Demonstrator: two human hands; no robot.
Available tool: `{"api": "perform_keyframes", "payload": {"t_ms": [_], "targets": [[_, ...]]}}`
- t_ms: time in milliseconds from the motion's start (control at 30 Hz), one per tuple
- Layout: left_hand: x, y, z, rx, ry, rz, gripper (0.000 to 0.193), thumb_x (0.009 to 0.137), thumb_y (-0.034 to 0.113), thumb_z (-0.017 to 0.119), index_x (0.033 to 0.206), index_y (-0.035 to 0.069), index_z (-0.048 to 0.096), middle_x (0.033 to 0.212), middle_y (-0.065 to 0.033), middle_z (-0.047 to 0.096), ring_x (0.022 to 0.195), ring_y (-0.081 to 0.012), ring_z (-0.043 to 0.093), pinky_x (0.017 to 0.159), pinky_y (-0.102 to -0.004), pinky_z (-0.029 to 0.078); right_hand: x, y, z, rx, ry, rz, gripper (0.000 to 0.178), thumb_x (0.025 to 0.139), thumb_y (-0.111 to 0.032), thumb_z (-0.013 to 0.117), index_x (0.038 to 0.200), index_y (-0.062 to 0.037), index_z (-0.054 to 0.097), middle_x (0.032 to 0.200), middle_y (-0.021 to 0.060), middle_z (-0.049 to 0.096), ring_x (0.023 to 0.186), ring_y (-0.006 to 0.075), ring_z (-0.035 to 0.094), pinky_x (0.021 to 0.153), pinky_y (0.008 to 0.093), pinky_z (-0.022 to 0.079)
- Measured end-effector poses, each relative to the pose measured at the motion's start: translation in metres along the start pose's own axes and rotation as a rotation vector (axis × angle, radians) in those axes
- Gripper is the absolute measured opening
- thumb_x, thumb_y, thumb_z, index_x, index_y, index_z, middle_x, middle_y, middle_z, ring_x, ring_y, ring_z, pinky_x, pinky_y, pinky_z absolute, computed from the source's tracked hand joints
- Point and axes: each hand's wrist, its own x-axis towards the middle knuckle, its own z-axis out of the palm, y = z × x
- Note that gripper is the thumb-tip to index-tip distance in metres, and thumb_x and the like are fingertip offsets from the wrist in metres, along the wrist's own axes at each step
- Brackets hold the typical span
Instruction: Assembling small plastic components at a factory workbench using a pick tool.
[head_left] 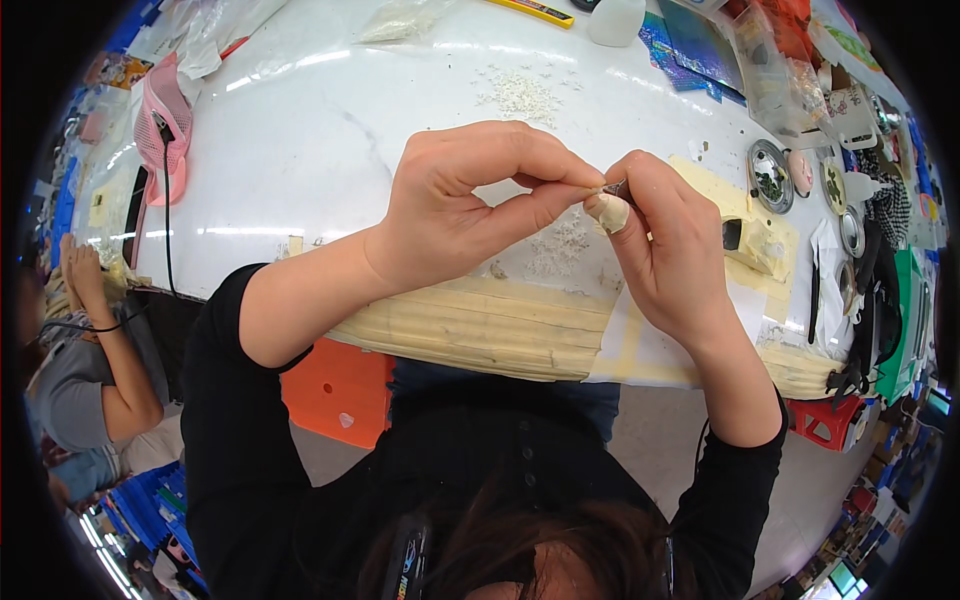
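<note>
While two bare hands meet above the worktop [300,130], one small piece [615,187], dark and silvery at one end, sits between their fingertips, too tiny to make out fully. The left hand [450,195] has its grip pinched closed on one end, thumb against forefinger; the right hand [675,235] has its grip narrowed about the other end, the exact contact partly hidden. One pale wrap [610,212] covers the right thumb. Two scatters of tiny white bits lie on the surface, a far scatter [525,95] beyond the hands and a near scatter [560,250] below them. Farther off are one clear bag [405,20], one yellow knife [535,11] and one whitish bottle [615,22]. One pink mesh cap [165,130] rests at the left, and a broad white stretch gives room between it and the left hand. On the right, space is tighter: one yellowish block [765,250] stands just beside the right hand, with one round metal dish [770,175] near it. Cream tape [470,325] covers the front edge, below both wrists, and one white sheet [635,345] reaches that edge under the right hand.
</note>
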Motion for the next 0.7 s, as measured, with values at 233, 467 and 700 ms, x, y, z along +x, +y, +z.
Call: {"api": "perform_keyframes", "payload": {"t_ms": [233,467,700], "targets": [[0.0003,0.0,-0.0011,0.039,-0.016,0.038,0.021,0.082,-0.012,0.064,0.102,-0.004,0.067,0.097,-0.014,0.071,0.086,-0.0192,0.069,0.073,-0.027,0.056,0.0001,-0.0009,-0.0013,-0.009,-0.024,-0.005,0.015,0.088,-0.017,0.063,0.087,-0.0059,0.053,0.07,0.0077,0.055,0.06,0.0273,0.056,0.051,0.0355,0.043],[0.0002,0.0005,-0.0009,0.064,-0.012,0.054,0.021,0.081,-0.012,0.065,0.101,-0.004,0.067,0.097,-0.0138,0.071,0.086,-0.0202,0.069,0.073,-0.0275,0.056,0.0003,-0.0018,-0.0017,-0.014,-0.018,-0.031,0.014,0.088,-0.017,0.063,0.085,-0.0061,0.054,0.067,0.0066,0.053,0.057,0.0258,0.055,0.049,0.0347,0.042],[0.0011,0.0017,-0.0008,0.09,-0.008,0.067,0.021,0.081,-0.012,0.066,0.1,-0.003,0.068,0.095,-0.0131,0.071,0.083,-0.019,0.069,0.071,-0.0265,0.055,-0.0011,-0.0004,-0.0006,-0.022,0.004,-0.046,0.013,0.088,-0.016,0.063,0.084,-0.0066,0.055,0.066,0.0059,0.053,0.055,0.025,0.054,0.047,0.0343,0.041]]}}
